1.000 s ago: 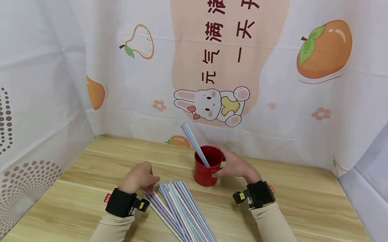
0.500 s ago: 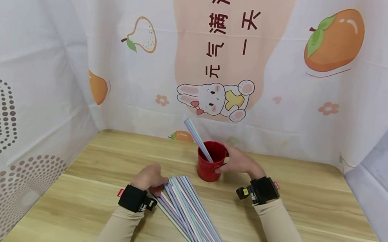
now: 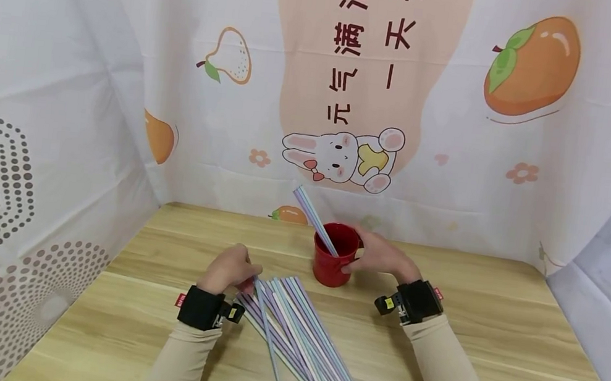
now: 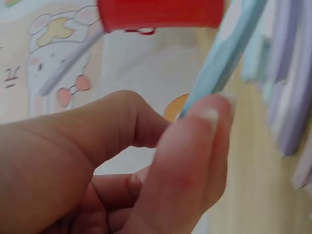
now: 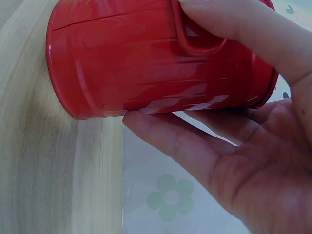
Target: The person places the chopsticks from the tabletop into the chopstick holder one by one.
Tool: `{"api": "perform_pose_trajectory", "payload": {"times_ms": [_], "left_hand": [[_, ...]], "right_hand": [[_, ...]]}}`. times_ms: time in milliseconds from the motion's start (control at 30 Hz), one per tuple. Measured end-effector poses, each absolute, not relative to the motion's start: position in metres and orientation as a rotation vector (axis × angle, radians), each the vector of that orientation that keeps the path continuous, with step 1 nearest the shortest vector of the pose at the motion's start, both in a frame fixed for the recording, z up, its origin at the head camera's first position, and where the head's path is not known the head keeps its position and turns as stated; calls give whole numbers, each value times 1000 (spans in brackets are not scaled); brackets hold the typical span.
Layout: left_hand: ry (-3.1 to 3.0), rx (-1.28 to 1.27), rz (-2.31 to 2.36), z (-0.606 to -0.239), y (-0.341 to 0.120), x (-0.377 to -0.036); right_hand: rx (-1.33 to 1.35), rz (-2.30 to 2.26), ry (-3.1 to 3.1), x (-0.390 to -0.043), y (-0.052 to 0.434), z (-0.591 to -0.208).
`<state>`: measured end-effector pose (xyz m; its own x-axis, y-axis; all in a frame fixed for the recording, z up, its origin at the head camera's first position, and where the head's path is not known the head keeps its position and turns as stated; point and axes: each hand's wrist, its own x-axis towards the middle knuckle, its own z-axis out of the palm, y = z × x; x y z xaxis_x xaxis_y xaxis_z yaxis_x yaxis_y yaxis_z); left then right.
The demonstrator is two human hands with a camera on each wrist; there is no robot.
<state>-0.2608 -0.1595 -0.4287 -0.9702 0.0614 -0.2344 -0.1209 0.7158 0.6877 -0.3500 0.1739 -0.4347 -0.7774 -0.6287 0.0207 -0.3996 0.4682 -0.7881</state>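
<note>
My left hand (image 3: 227, 270) pinches one end of a thin light blue stick (image 3: 270, 342) between thumb and fingers. That stick slants over the left side of a fanned pile of pastel sticks (image 3: 304, 336), in lilac, pale blue, pink and mint. Up close in the left wrist view, the held stick (image 4: 226, 53) looks faceted. Behind the pile a red metal mug (image 3: 326, 272) stands upright, with several sticks (image 3: 314, 217) leaning out over its left rim. My right hand (image 3: 379, 255) holds the mug from the right, its thumb at the handle (image 5: 204, 46) and fingers along the side.
The wooden table (image 3: 472, 307) ends at the back against a white printed curtain (image 3: 223, 126). More white cloth (image 3: 72, 67) encloses the left side. A camera is strapped to each wrist.
The left hand now pinches a light blue stick and has drawn it apart from the pile, its near end swinging left. The right hand stays at the mug. The head view has shifted slightly.
</note>
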Motion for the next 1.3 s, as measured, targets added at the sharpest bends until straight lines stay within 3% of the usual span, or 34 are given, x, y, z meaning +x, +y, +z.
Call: {"api": "perform_pose_trajectory", "payload": {"times_ms": [433,800,1300], "left_hand": [[2794,-14,1443,-391,-185,-261],[2998,53,1813,-359,-166,-259],[3098,266,2394,-347,-143,-274]], "right_hand": [[-838,-1209,2452,-348,175,-443],[-823,-1204,2472,-348,177,-441],[-874,-1183,2496,-347,175,-437]]}}
